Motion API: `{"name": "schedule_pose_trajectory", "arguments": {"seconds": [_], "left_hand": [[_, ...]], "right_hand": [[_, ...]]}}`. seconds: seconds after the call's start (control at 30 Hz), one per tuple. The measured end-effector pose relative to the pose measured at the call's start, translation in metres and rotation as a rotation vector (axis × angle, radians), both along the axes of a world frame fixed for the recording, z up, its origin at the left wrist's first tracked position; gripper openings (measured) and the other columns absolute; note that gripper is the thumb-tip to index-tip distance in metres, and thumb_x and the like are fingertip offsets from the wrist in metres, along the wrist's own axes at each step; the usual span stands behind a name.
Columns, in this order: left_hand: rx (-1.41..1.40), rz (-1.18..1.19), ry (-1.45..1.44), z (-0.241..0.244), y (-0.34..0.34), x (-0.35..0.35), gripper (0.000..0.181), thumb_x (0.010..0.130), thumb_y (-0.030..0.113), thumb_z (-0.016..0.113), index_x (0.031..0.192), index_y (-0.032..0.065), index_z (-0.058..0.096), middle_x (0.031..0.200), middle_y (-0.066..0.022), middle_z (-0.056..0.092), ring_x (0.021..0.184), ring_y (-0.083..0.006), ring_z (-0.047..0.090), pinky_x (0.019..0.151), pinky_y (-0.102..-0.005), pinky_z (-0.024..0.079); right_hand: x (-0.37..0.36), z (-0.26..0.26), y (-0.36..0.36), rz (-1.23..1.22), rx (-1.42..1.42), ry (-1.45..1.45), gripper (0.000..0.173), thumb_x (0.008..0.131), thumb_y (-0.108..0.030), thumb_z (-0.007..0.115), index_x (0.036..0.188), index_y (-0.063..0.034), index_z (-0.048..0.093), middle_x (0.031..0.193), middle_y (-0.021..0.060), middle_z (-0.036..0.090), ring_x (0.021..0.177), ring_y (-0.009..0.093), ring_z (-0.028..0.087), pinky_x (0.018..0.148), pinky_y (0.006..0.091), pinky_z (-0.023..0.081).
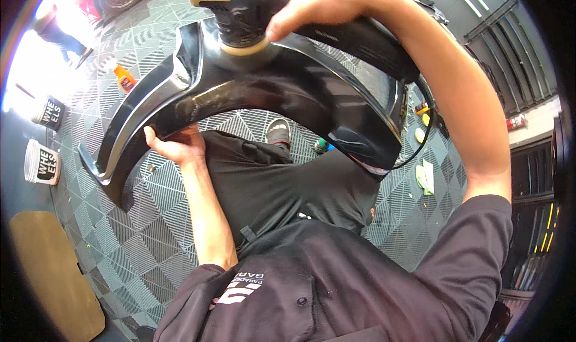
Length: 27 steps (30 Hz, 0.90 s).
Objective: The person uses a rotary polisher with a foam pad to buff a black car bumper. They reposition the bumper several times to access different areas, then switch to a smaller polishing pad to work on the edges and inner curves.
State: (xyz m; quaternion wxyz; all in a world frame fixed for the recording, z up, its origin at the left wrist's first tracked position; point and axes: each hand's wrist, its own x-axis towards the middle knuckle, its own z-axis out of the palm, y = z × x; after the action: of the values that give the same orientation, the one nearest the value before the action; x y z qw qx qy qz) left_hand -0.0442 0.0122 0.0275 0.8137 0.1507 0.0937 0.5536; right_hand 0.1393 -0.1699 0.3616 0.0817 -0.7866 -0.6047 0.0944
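Note:
A glossy black curved vehicle body panel, apparently a fender, arches over my lap. My left hand holds its lower inner edge from beneath, thumb on the near side. At the top of the view my right hand grips a black power polisher. The polisher's yellowish pad rests on the panel's upper face. The tool's long black body runs right under my forearm, with a black cord trailing from it. The upper part of my right hand is cut off by the frame.
Tiled grating floor. An orange spray bottle and two buckets stand left. On the right lie a green cloth, yellow pads and a small bottle. Another person stands at upper left near a red car.

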Motion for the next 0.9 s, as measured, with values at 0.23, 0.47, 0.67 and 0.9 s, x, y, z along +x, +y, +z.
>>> {"name": "schedule_pose_trajectory", "arguments": {"seconds": [0.23, 0.47, 0.67, 0.9], "left_hand": [[-0.074, 0.043, 0.077, -0.009, 0.008, 0.004, 0.063, 0.091, 0.053, 0.059, 0.134, 0.0075, 0.064, 0.131, -0.0140, 0.069, 0.116, -0.0343, 0.069, 0.096, -0.0523, 0.059], [-0.038, 0.075, 0.181, -0.001, 0.007, 0.007, 0.061, 0.094, 0.052, 0.055, 0.135, 0.0070, 0.063, 0.131, -0.0127, 0.068, 0.116, -0.0306, 0.068, 0.098, -0.0475, 0.057], [0.004, 0.059, 0.362, 0.005, 0.007, 0.017, 0.073, 0.092, 0.059, 0.048, 0.140, 0.0059, 0.060, 0.136, -0.0184, 0.066, 0.122, -0.0398, 0.066, 0.102, -0.0594, 0.055], [-0.001, 0.014, 0.514, 0.035, 0.011, 0.051, 0.065, 0.093, 0.055, 0.053, 0.137, 0.0077, 0.062, 0.134, -0.0169, 0.066, 0.122, -0.0407, 0.065, 0.098, -0.0633, 0.055]], "right_hand": [[0.041, -0.094, -0.097, -0.114, 0.222, 0.081, 0.094, 0.067, -0.030, 0.091, 0.149, -0.0103, 0.048, 0.132, 0.0185, 0.066, 0.121, 0.033, 0.064, 0.108, 0.0415, 0.047], [0.031, -0.134, -0.193, -0.493, 0.267, 0.336, 0.103, 0.067, -0.027, 0.094, 0.156, -0.0126, 0.042, 0.136, 0.0154, 0.064, 0.127, 0.027, 0.060, 0.113, 0.0419, 0.044], [0.026, -0.160, -0.268, -0.626, 0.335, 0.366, 0.106, 0.066, -0.024, 0.095, 0.156, -0.0076, 0.042, 0.144, 0.0164, 0.058, 0.134, 0.027, 0.055, 0.116, 0.0407, 0.041], [0.007, -0.171, -0.320, -0.723, 0.262, 0.286, 0.109, 0.064, -0.023, 0.097, 0.155, -0.0023, 0.042, 0.142, 0.0152, 0.059, 0.130, 0.025, 0.057, 0.114, 0.0385, 0.043]]}}
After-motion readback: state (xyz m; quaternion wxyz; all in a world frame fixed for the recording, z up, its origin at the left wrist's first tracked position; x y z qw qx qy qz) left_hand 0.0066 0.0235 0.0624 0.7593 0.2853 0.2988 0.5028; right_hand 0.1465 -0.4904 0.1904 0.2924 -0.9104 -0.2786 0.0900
